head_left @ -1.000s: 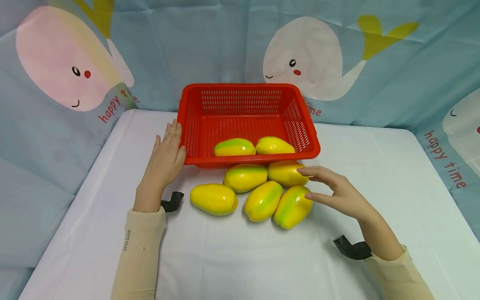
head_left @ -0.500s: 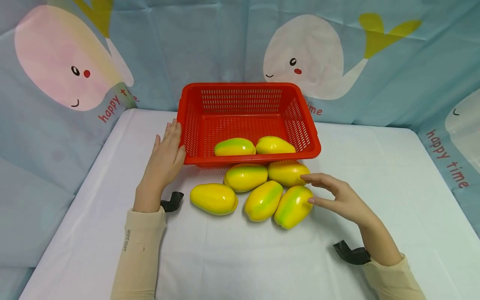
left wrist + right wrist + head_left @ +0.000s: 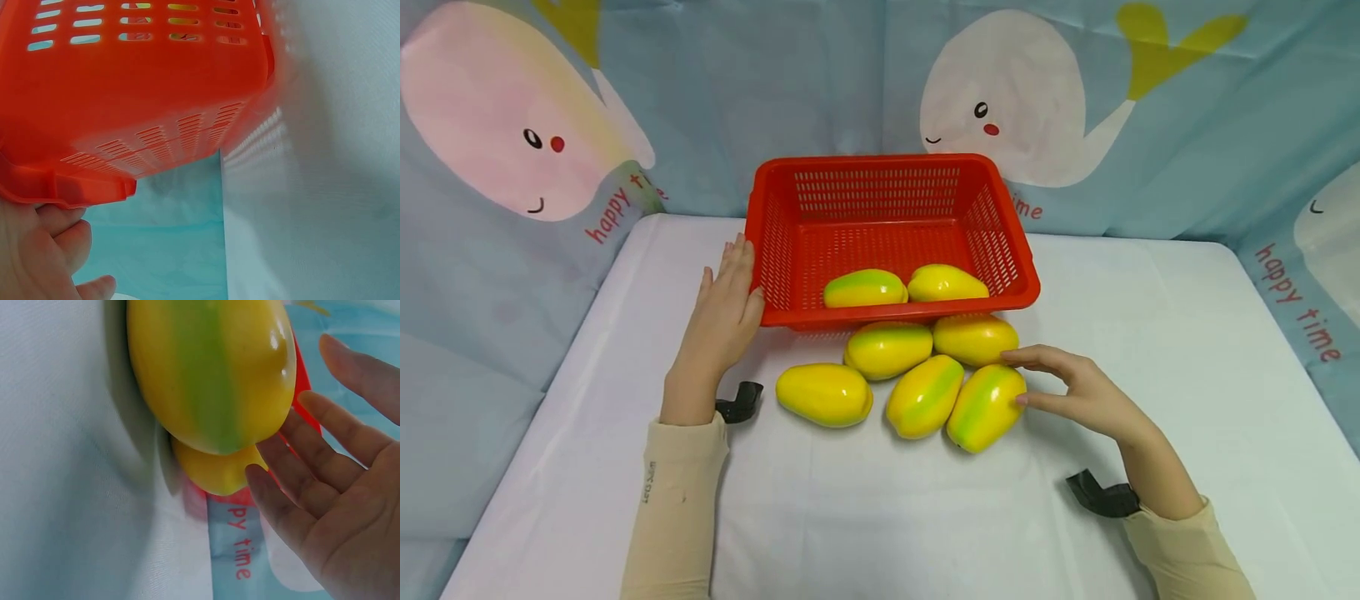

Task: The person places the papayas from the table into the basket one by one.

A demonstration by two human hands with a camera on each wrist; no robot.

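Observation:
In the head view my left hand [image 3: 718, 312] lies against the left side of a red plastic basket [image 3: 891, 313], fingers straight along its rim. The left wrist view has the fingers [image 3: 65, 237] just under the rim. Two yellow-green mangoes, one left [image 3: 865, 288] and one right [image 3: 948, 283], lie inside the basket. My right hand [image 3: 1078, 392] hovers with spread fingers at the right side of the nearest mango [image 3: 987, 408]. In the right wrist view that mango [image 3: 212, 369] is beside the fingertips, gripped by nothing; whether they touch it I cannot tell.
Several more mangoes sit in front of the basket, among them a left one [image 3: 824, 395], a middle one [image 3: 925, 397] and one by the basket's front [image 3: 976, 339]. A white cloth [image 3: 880, 517] covers the table. A blue whale-print curtain [image 3: 820, 75] hangs behind.
My right hand has drawn slightly right, away from the mangoes, then come a little nearer again. The left hand keeps its place on the basket. The head view has shifted slightly.

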